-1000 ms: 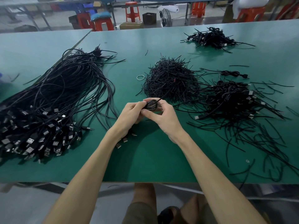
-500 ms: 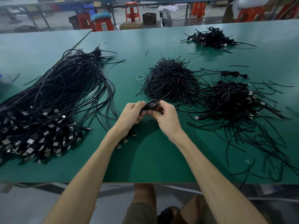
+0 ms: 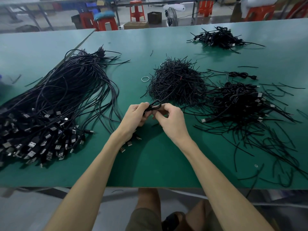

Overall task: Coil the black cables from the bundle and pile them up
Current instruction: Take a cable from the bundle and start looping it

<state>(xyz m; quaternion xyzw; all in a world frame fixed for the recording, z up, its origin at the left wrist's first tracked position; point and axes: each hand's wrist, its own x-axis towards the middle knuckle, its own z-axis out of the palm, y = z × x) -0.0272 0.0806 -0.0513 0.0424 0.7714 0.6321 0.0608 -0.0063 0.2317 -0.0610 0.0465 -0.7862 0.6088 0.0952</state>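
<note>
Centre of frame: left hand point(image 3: 135, 116) and right hand point(image 3: 171, 120), fingers curled, both pinch a small coiled black cable point(image 3: 154, 105) above the green table point(image 3: 150, 164).

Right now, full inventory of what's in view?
table: one, green, fills the view
cable bundle: one, black, left
heap of short wires: one, black, centre
coiled-cable pile: one, black, right
far pile: one, black, far right
single coiled cable: one, black, between those two piles
ring: one, pale, left of the heap
stools: several, red and orange, behind the table
held coil: one, black, between both hands
left hand: grips the held coil
right hand: pinches the held coil
</note>
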